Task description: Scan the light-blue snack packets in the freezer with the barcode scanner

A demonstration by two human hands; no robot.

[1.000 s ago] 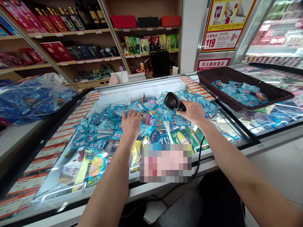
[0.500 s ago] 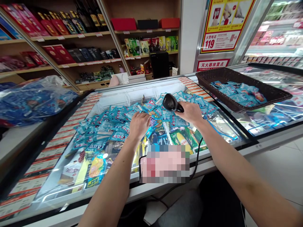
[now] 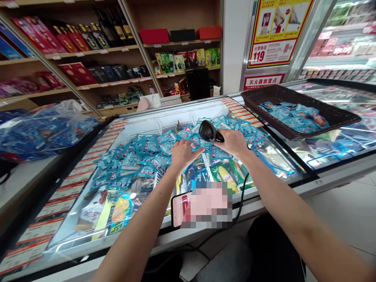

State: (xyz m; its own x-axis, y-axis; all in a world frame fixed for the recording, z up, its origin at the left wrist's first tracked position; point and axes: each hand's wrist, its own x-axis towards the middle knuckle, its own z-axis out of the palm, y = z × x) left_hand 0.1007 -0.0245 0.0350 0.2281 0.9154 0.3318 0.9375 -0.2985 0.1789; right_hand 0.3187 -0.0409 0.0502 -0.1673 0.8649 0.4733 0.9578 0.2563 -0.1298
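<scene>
Glossy packets (image 3: 132,158) lie near the splayed left hand (image 3: 183,155), the right hand (image 3: 233,143) clasping a bulbous scanner (image 3: 207,131).

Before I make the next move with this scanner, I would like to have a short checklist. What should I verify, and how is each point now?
1. Right hand has a firm grip on the black scanner: ok, it is closed around the handle.
2. Left hand open: ok, its thumb is spread; contact with the blue packets is unclear.
3. Scanner aimed at one packet: cannot tell, its aim does not show.
4. Packets separated: not ok, many overlap.
5. Phone screen readable: not ok, mostly covered by pixel blocks.
6. Cable free of the phone: cannot tell, it passes close beside it.
</scene>
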